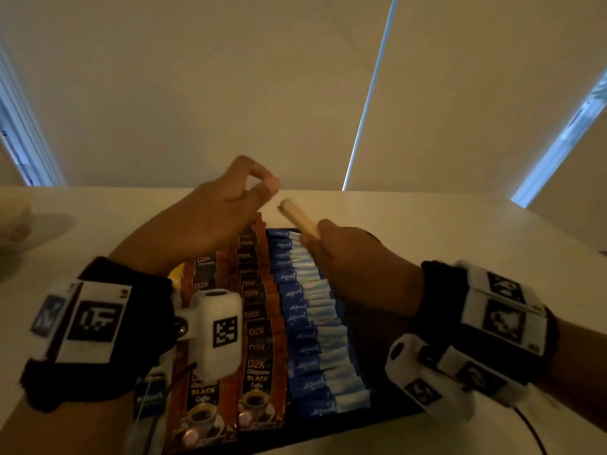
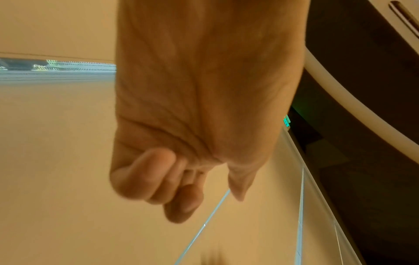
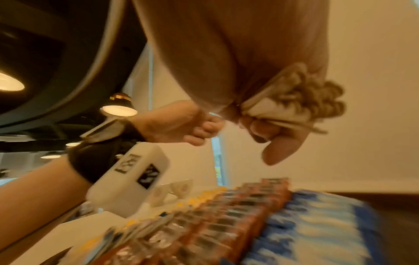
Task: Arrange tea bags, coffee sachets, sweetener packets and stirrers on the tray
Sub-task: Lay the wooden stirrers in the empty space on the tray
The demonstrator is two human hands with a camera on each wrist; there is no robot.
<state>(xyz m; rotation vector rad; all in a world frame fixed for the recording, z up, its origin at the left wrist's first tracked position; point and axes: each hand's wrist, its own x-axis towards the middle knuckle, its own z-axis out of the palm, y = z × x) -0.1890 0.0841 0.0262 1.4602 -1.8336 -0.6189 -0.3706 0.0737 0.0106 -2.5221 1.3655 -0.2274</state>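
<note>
The right hand [image 1: 348, 257] grips a bundle of stirrers [image 1: 298, 215], whose long axis runs from the fist toward 11 o'clock, over the far end of the tray [image 1: 387, 412]. The left hand [image 1: 210, 221] hovers just beside the free end, at about 10 o'clock, thumb and forefinger pressed together, seemingly on nothing. Coffee sachets [image 1: 259, 372] and sweetener packets [image 1: 312, 356] lie in rows on the tray, on a pale bench [image 1: 460, 231] before drawn blinds [image 1: 197, 87].
</note>
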